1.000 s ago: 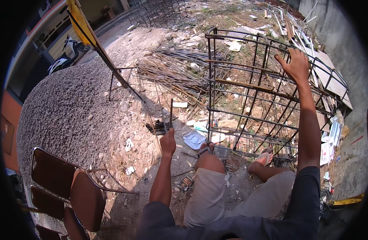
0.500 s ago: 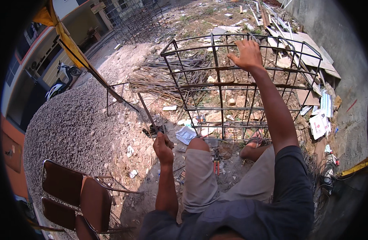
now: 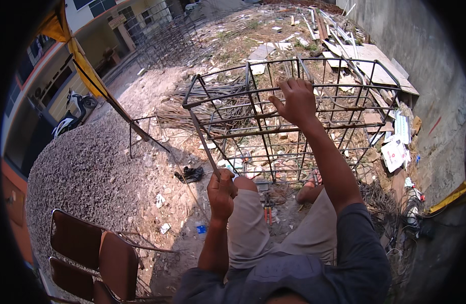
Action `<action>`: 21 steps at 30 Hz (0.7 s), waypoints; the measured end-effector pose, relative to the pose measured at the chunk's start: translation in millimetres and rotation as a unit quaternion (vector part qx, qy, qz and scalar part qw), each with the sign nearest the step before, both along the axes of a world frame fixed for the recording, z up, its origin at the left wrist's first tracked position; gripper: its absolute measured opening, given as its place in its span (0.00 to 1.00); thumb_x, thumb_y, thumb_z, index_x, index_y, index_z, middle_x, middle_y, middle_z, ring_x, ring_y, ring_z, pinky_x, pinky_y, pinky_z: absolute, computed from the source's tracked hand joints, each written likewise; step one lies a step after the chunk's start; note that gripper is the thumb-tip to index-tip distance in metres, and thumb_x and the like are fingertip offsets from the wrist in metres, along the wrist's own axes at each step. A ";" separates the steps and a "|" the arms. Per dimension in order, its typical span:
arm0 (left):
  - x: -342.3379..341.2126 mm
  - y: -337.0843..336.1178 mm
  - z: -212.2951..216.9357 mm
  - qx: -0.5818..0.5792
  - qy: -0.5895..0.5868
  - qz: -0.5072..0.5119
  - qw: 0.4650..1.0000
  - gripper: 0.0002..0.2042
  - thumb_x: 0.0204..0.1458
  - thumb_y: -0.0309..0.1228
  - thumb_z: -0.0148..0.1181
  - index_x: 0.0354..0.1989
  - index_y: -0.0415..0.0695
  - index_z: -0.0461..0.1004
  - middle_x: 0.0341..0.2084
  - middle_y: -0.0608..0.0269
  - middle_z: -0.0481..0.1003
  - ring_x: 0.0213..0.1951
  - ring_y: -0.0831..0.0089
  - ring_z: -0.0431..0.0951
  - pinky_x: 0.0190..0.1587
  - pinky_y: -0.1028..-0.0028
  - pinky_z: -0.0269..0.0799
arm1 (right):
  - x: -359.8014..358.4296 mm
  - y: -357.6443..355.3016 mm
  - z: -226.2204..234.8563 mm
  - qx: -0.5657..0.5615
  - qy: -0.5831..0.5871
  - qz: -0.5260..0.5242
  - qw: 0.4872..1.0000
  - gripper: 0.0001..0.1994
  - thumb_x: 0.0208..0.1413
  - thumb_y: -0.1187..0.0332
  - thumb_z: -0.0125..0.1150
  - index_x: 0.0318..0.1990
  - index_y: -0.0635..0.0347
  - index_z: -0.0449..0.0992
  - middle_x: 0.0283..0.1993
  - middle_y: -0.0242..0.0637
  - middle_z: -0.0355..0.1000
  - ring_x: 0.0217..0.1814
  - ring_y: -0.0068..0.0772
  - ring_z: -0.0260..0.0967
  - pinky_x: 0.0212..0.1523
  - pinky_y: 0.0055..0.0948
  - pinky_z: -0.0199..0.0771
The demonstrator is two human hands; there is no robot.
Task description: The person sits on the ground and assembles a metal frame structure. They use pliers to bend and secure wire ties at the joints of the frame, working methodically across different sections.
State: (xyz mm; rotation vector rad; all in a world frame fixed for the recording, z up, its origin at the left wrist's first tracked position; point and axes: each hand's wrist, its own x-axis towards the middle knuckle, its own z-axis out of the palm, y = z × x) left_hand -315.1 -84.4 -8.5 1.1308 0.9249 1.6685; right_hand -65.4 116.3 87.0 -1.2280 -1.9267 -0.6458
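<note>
A rebar cage point(image 3: 261, 115) made of dark rods and square ties stands before my knees, tilted toward me. My right hand point(image 3: 296, 104) is closed over one of its upper long rods, thumb sticking out to the left. In my left hand point(image 3: 221, 195) is a long flat-looking metal bar point(image 3: 204, 144), gripped near its lower end. The bar slants up and left, and its far end meets the cage's upper left corner; whether it hooks on a rod there I cannot tell. Red-handled pliers point(image 3: 268, 215) lie on the ground between my legs.
A gravel heap point(image 3: 86, 177) rises at left, with brown chairs point(image 3: 119, 263) nearer me. Loose rebar point(image 3: 192, 114) lies behind the cage. A pole with yellow cloth point(image 3: 86, 66) leans at left. Boards point(image 3: 375, 66) and scraps line the grey wall point(image 3: 420, 55) at right.
The cage has tipped toward me and shifted left under my right hand. My left hand has moved right, and the bar's far end, apart from the cage before, now meets its corner.
</note>
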 end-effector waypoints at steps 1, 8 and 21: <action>3.3 -1.5 -0.9 0.000 -0.009 -0.029 1.000 0.14 0.71 0.39 0.49 0.39 0.39 0.70 0.15 0.74 0.59 0.16 0.85 0.55 0.21 0.78 0.55 | -1.9 -9.5 -2.4 -0.001 0.012 0.002 1.000 0.21 0.53 0.50 0.71 0.45 0.56 0.81 0.41 0.37 0.74 0.50 0.40 0.71 0.58 0.43 0.64; 16.5 -1.8 -5.5 -0.006 0.011 -0.060 0.998 0.13 0.70 0.38 0.52 0.42 0.39 0.70 0.14 0.75 0.60 0.15 0.86 0.57 0.21 0.79 0.55 | -15.2 -49.4 -11.1 0.031 0.027 0.058 0.997 0.22 0.53 0.51 0.71 0.49 0.55 0.79 0.41 0.36 0.73 0.48 0.41 0.70 0.57 0.43 0.62; 30.4 -1.2 -7.2 -0.036 0.059 -0.103 0.992 0.10 0.66 0.34 0.59 0.43 0.40 0.71 0.18 0.76 0.65 0.19 0.88 0.59 0.23 0.81 0.54 | -7.5 -26.0 -3.1 -0.015 0.034 0.048 0.998 0.22 0.55 0.52 0.70 0.51 0.56 0.80 0.46 0.40 0.76 0.53 0.44 0.72 0.62 0.44 0.64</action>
